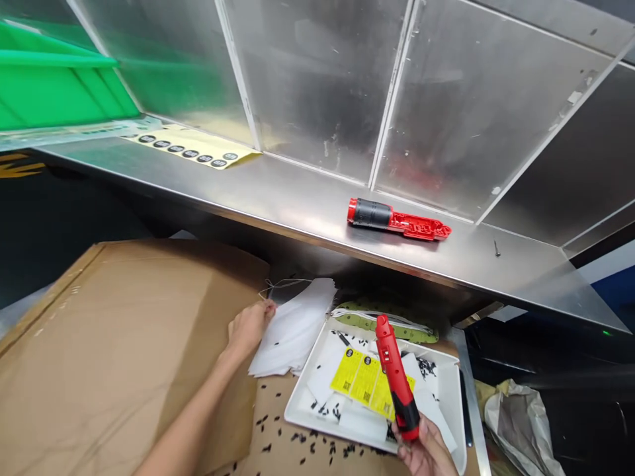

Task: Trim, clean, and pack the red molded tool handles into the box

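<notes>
My right hand (427, 444) grips the black lower end of a red and black tool body (393, 370), which stands tilted over a white tray (296, 404). My left hand (251, 325) is closed, its fingertips at the left edge of a stack of thin white sheets or bags (302, 324). A thin wire or string loop shows beside those fingers; what they pinch, if anything, is hidden. Inside the tray lie yellow label sheets (353, 373), white pieces and many small black parts. A similar red and black tool body (374, 215), its red inside exposed, rests on the metal shelf.
Above runs the metal shelf (297, 201) with a sticker sheet (191, 145), a screw (497, 248) and a green bin (59, 86). A large cardboard box (124, 344) stands at left. Small black bits are scattered on the cardboard surface. A crumpled bag (520, 423) is at right.
</notes>
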The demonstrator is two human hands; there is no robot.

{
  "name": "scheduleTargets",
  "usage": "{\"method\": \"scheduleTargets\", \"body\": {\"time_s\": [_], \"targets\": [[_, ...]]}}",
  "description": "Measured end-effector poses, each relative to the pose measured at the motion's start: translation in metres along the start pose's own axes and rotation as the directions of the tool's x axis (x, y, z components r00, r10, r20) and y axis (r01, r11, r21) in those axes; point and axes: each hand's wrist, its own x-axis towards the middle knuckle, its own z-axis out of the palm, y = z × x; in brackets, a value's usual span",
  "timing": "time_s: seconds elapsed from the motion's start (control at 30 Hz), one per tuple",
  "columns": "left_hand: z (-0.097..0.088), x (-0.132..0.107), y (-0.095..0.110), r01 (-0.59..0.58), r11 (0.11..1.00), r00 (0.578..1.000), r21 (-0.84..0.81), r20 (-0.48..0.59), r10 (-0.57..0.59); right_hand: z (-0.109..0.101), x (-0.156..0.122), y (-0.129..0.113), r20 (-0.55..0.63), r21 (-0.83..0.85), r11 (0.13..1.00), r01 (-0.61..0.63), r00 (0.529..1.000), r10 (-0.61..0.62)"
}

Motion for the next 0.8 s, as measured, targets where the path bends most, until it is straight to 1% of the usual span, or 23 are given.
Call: {"method": "scheduleTargets", "body": {"time_s": [0.07,0.13,0.2,0.27,0.33,0.47,0.57,0.67,0.73,0.8], "targets": [[-0.013,-0.018,0.006,-0.009,0.998,0.996,-0.056,-0.092,0.003,0.001,-0.005,-0.004,0.027,0.082,0.995,-0.055,0.998,0.053],[-0.023,-0.041,0.017,-0.040,0.992,0.988,-0.121,-0.155,0.021,0.001,-0.009,-0.007,0.069,0.142,0.984,-0.110,0.992,0.101],[-0.027,-0.067,0.032,-0.092,0.976,0.983,-0.197,-0.174,0.058,-0.001,-0.012,-0.009,0.133,0.172,0.969,-0.175,0.979,0.153],[-0.024,-0.092,0.050,-0.148,0.947,0.982,-0.285,-0.154,0.107,-0.007,-0.016,-0.009,0.176,0.188,0.958,-0.218,0.967,0.186],[-0.014,-0.113,0.069,-0.197,0.906,0.980,-0.375,-0.102,0.171,-0.013,-0.020,-0.009,0.188,0.201,0.954,-0.223,0.964,0.186],[0.021,-0.142,0.101,-0.252,0.820,0.953,-0.513,0.017,0.303,-0.025,-0.034,-0.013,0.168,0.191,0.961,-0.200,0.971,0.169],[0.044,-0.155,0.119,-0.264,0.787,0.932,-0.558,0.064,0.358,-0.033,-0.045,-0.018,0.151,0.188,0.966,-0.179,0.977,0.152],[0.057,-0.166,0.135,-0.295,0.772,0.909,-0.564,0.083,0.408,-0.042,-0.054,-0.023,0.130,0.171,0.974,-0.147,0.984,0.125],[0.063,-0.170,0.145,-0.316,0.764,0.891,-0.562,0.102,0.443,-0.050,-0.060,-0.026,0.113,0.162,0.981,-0.103,0.990,0.085],[0.071,-0.172,0.154,-0.322,0.765,0.870,-0.558,0.143,0.471,-0.060,-0.064,-0.028,0.049,0.114,0.993,0.011,0.999,-0.017]]}}
